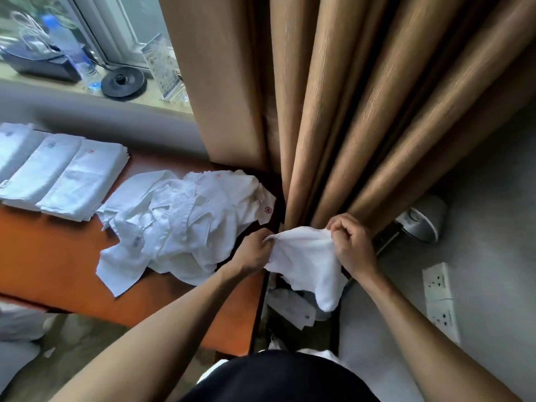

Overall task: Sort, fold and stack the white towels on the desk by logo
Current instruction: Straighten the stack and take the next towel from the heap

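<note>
Left hand (255, 250) and right hand (351, 245) both pinch the top edge of one small white terry towel (304, 262), fingers curled tight on the cloth. It hangs in the air just off the right edge of the orange-brown wooden desk (58, 256), in front of the tan pleated curtain (348, 111). No logo shows on it. A loose heap of unfolded white towels (179, 224) sits at the desk's right end, some with red marks, some with dark ones. Folded white towel stacks (84, 181) line the far left of the desk.

Risks:
- The towel is held past the desk edge, so a slack pinch would likely drop it onto the crumpled white cloths on the floor (293, 306) below.
- With the logo hidden, it may go to the wrong stack unless it is turned over.
- The heap reaches the right edge, so a brush from the left forearm could drag more off.
</note>
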Demonstrator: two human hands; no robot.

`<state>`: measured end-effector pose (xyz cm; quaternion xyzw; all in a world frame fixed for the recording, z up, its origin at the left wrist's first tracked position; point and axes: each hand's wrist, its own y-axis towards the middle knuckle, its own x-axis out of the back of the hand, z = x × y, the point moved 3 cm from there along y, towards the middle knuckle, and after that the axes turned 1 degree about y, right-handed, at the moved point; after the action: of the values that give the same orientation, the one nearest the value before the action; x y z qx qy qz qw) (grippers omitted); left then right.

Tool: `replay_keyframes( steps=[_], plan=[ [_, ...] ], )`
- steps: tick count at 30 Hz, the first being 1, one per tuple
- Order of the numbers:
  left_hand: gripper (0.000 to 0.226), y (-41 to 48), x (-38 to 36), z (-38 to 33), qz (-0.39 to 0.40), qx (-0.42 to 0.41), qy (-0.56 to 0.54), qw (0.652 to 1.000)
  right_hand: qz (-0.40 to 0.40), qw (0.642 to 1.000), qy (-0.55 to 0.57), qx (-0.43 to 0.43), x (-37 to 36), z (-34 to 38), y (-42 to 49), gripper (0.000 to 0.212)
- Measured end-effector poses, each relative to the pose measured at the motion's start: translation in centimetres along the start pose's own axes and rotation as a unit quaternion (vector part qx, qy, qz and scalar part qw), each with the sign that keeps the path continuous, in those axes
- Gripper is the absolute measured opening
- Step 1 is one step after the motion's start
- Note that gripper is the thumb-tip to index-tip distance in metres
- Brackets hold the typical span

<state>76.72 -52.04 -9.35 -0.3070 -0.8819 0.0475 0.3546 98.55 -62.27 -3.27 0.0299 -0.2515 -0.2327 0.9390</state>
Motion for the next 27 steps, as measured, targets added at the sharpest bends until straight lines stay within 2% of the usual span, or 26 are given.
replay_keyframes(
  steps=[5, 8, 10, 12, 14, 19, 23, 27],
  plan=[
    [0.021, -0.5, 3.7, 0.3, -0.014, -0.06, -0.024, 0.998, -0.04, 0.998, -0.044, -0.002, -0.5, 0.4, -1.7, 0.01],
    [0.019, -1.0, 6.0, -0.2, -0.011, -0.057, -0.05, 0.997, -0.029, 0.997, -0.068, -0.025, -1.3, 0.5, -2.3, 0.034],
    [0.017, -1.4, 7.3, -0.4, -0.032, -0.026, -0.074, 0.996, 0.002, 0.996, -0.045, -0.077, -2.1, 1.0, -2.6, 0.054],
    [0.026, -1.8, 8.3, -0.4, -0.076, 0.019, -0.109, 0.991, 0.029, 0.991, 0.002, -0.127, -3.0, 1.7, -2.8, 0.067],
    [0.039, -2.5, 8.7, -0.2, -0.108, 0.06, -0.14, 0.982, 0.04, 0.985, 0.052, -0.159, -4.0, 2.4, -3.0, 0.072],
    [0.042, -4.2, 8.5, 0.4, -0.11, 0.092, -0.197, 0.97, 0.035, 0.969, 0.135, -0.205, -6.3, 3.7, -3.9, 0.063],
    [0.03, -5.3, 8.3, 0.8, -0.101, 0.103, -0.219, 0.965, 0.04, 0.959, 0.158, -0.233, -8.2, 4.9, -4.7, 0.04],
    [0.024, -6.4, 8.4, 0.4, -0.124, 0.069, -0.28, 0.949, 0.041, 0.96, 0.17, -0.22, -9.8, 6.0, -5.5, 0.025]
  ],
)
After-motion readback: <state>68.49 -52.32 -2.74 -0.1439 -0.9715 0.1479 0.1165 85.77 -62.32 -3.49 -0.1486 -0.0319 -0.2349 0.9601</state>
